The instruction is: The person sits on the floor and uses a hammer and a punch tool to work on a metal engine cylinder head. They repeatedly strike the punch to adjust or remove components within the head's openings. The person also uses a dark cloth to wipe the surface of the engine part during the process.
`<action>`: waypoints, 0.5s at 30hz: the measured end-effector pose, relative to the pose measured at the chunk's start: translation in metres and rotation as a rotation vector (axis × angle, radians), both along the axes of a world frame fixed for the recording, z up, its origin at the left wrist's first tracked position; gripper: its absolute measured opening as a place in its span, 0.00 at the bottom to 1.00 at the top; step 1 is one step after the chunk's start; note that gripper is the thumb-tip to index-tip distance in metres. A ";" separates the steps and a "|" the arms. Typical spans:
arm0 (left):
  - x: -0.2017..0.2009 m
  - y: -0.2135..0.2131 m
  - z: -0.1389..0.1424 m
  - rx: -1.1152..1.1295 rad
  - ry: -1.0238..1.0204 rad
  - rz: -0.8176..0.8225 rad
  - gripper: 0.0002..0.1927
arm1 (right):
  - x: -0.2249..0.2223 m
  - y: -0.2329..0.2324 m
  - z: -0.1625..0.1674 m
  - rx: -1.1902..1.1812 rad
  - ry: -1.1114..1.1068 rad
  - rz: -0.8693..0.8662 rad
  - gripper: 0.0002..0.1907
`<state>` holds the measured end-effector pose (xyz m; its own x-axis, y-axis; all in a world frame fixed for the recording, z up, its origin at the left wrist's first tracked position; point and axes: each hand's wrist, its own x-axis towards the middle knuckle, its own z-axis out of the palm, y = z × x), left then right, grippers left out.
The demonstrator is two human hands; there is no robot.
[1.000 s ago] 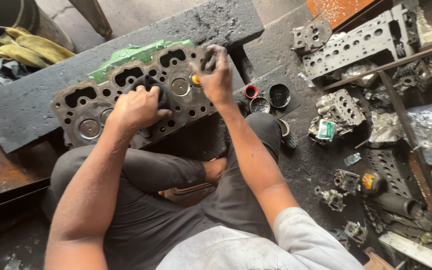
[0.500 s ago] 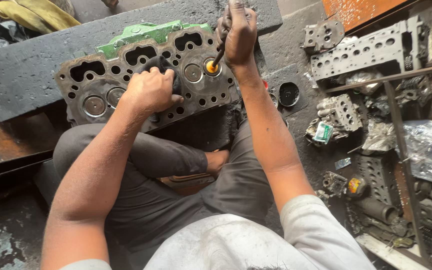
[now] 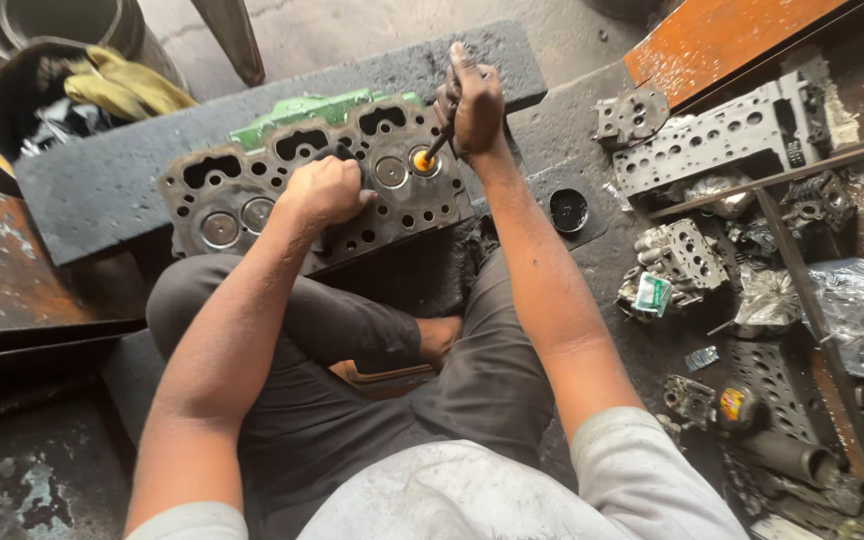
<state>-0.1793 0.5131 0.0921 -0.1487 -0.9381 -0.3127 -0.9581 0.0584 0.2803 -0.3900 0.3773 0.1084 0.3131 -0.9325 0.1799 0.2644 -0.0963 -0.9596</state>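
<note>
Sitting cross-legged on the grimy floor, I have the cylinder head (image 3: 302, 190) propped against my knees and the dark slab (image 3: 102, 180) behind it. Its long axis runs from lower left to upper right across my view, its flat face with the row of round valve seats tilted up toward me. A green part (image 3: 297, 108) shows along its far edge.

My left hand (image 3: 324, 190) rests on the middle of the head, fingers curled shut into a loose fist against the metal; whether it grasps anything underneath I cannot tell. My right hand (image 3: 472, 100) is wrapped tight around a thin dark stick tool (image 3: 437, 145), whose lower end meets an orange-yellow cup (image 3: 422, 160) seated on one of the valves near the head's right end. The tool leans, its top toward the upper right under my fist.

To my right, clutter crowds close: a second, paler cylinder head (image 3: 722, 135) lying beside an orange-brown board (image 3: 722, 40), a small black round tin (image 3: 568, 210) just beyond my forearm, and a heap of small engine parts (image 3: 682, 255). Yellow gloves (image 3: 127, 85) lie in a container at upper left, well apart from my hands.
</note>
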 end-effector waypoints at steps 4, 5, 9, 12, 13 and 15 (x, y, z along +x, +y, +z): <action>-0.010 0.022 0.015 -0.504 -0.285 -0.001 0.35 | 0.003 0.015 0.013 0.005 -0.045 0.026 0.23; -0.018 0.031 0.018 -0.621 -0.321 0.011 0.35 | 0.004 0.020 0.017 0.004 -0.033 0.030 0.24; -0.062 0.073 0.006 -0.535 -0.100 0.099 0.28 | 0.008 0.043 0.033 0.036 -0.032 0.029 0.26; -0.105 0.111 -0.026 0.007 0.225 0.100 0.26 | 0.009 0.059 0.046 0.013 -0.040 0.033 0.26; -0.120 0.124 -0.039 -0.201 0.173 -0.136 0.18 | 0.009 0.065 0.049 -0.009 -0.033 0.042 0.26; -0.147 0.149 -0.067 0.113 0.131 -0.324 0.22 | 0.010 0.075 0.055 -0.015 -0.005 0.019 0.26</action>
